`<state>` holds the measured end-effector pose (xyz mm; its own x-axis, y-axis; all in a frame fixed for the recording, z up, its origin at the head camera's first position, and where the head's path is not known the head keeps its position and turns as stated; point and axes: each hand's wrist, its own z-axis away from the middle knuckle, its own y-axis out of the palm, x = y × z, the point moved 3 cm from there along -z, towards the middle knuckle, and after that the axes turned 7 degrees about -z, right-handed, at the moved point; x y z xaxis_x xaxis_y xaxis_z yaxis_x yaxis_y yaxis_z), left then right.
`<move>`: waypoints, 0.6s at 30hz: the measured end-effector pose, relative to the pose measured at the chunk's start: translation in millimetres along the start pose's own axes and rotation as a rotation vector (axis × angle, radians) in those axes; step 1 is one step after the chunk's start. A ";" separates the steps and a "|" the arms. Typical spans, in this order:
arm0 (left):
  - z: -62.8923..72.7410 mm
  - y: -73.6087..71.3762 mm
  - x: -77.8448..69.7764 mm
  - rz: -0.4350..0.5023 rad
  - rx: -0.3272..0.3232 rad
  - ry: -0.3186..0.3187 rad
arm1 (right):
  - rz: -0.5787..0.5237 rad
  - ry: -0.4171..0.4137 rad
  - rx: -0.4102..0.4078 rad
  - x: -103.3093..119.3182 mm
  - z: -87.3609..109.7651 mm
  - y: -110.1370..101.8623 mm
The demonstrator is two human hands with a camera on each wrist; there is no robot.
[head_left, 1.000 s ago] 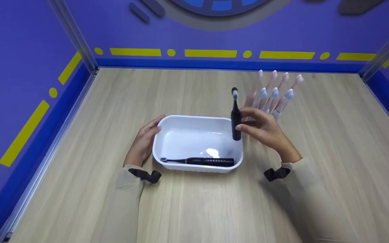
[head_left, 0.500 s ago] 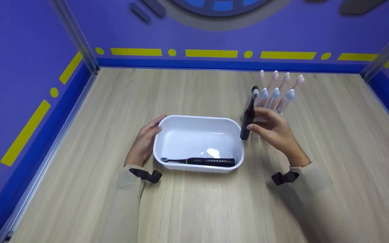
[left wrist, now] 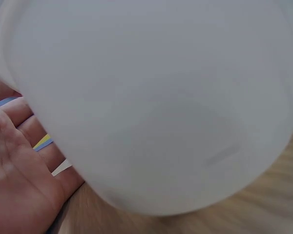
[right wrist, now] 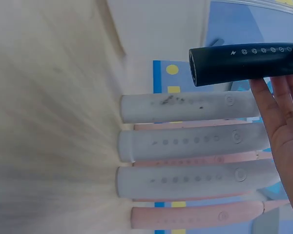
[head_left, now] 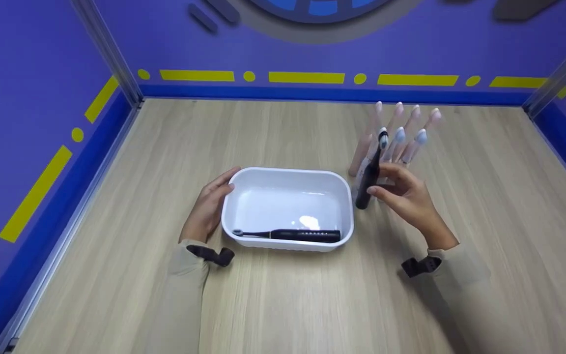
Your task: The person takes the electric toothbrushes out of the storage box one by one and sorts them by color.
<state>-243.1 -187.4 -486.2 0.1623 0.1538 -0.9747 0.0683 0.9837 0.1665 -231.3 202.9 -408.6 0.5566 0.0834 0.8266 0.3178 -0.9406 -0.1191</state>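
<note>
My right hand (head_left: 413, 204) pinches a black electric toothbrush (head_left: 368, 181) by its handle, brush head up and slightly tilted, just right of a white box (head_left: 288, 171). In the right wrist view the handle's base is held off the table. A second black electric toothbrush (head_left: 307, 236) lies along the near side inside the box. My left hand (head_left: 208, 204) holds the box's left end, thumb at the rim and fingers along the outer wall (left wrist: 151, 122). Upright white electric toothbrushes (right wrist: 185, 141) with blue heads and pink ones (right wrist: 185, 218) stand close beyond my right hand.
The wooden table (head_left: 283, 305) carries the box and the standing toothbrushes. A blue-purple wall (head_left: 189, 44) with yellow marks borders it at the back, and similar panels rise at the sides.
My right hand has carried the black electric toothbrush rightward from over the box's right rim to the front of the standing toothbrushes. The left hand and the box have stayed put.
</note>
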 end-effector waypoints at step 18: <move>1.8 -0.8 -0.3 -0.023 -0.001 0.016 | 0.161 0.141 -0.025 -17.6 16.4 0.6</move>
<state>-241.4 -188.4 -485.8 0.1445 0.1324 -0.9806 0.0709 0.9871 0.1437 -228.3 206.3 -432.3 0.4855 -0.1140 0.8668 0.2131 -0.9461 -0.2437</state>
